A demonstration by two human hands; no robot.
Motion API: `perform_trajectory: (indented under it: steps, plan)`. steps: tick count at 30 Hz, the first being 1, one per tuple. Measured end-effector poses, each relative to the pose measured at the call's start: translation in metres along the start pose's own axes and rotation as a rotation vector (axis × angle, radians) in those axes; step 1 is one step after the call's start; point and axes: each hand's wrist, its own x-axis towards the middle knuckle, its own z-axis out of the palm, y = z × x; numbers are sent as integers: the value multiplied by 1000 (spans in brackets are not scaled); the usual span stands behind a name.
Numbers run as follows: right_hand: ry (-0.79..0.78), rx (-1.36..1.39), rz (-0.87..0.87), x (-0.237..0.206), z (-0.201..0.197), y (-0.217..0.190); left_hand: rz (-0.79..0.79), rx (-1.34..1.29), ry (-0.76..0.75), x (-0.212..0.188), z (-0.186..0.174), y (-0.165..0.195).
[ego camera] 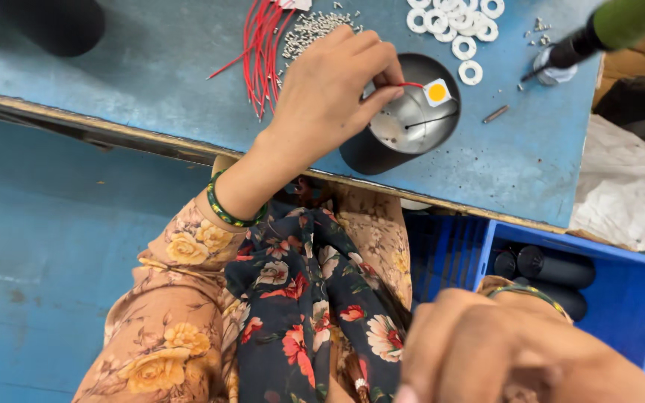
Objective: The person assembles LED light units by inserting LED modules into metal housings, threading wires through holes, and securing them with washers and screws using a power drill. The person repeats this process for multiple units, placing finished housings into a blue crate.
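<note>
In the upper middle of the frame, the left hand (330,89) pinches a red wire (410,85) joined to a small white square with a yellow dot (437,92), over a black cup (401,119) near the counter (151,67) edge. The blue bin (621,291) at lower right holds black tubes (554,267). The right hand (502,351) is blurry; I cannot tell its grip.

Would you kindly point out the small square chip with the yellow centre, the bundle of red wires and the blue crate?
square chip (437,92), head view, its yellow centre.
red wires (261,52), head view, middle of the bundle.
blue crate (636,298), head view, its right wall.
</note>
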Motion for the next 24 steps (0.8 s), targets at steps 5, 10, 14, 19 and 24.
perform_trajectory:
  steps: [5, 10, 14, 19, 24]
  plan:
    - [93, -636, 289, -14, 16, -19, 9, 11, 0, -2, 0, -2]
    - [205, -381, 80, 0, 22, -8, 2, 12, 6, -2, 1, -4]
    - [41, -461, 122, 4, 3, -10, -2, 10, 12, -2, 2, -4]
    - [135, -450, 164, -10, 9, -7, -3, 13, 10, -2, 4, -5]
    - [91, -633, 199, -8, 2, -1, -14, 16, 11, -2, 5, -5]
